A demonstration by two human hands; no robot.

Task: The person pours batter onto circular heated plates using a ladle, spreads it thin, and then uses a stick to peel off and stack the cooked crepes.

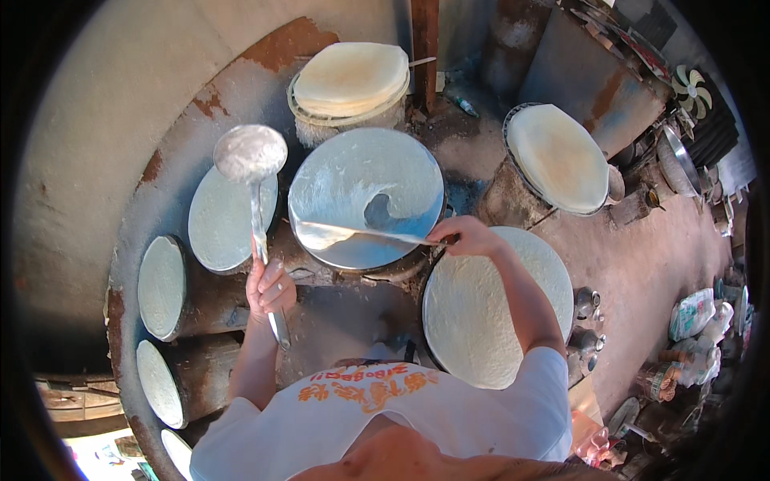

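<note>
My left hand [269, 284] grips a long-handled metal ladle [249, 152] upright, its bowl coated in pale batter, over the left side of the griddles. In my right hand [465, 236] is a long thin flat spreader [361, 233], lying across the middle round griddle [365, 172]. That griddle carries a pale, wet batter layer with a dark swirl of bare surface near its centre. Below my right forearm, a large griddle [465, 321] is covered by a pale sheet.
Stacked thin flatbreads [349, 72] sit at the back; more lie on a rack [557, 156] at right. Several batter-covered griddles [160, 289] line the curved wall at left. Metal pans [674, 164], a white fan [691, 90] and bags [690, 313] crowd the right edge.
</note>
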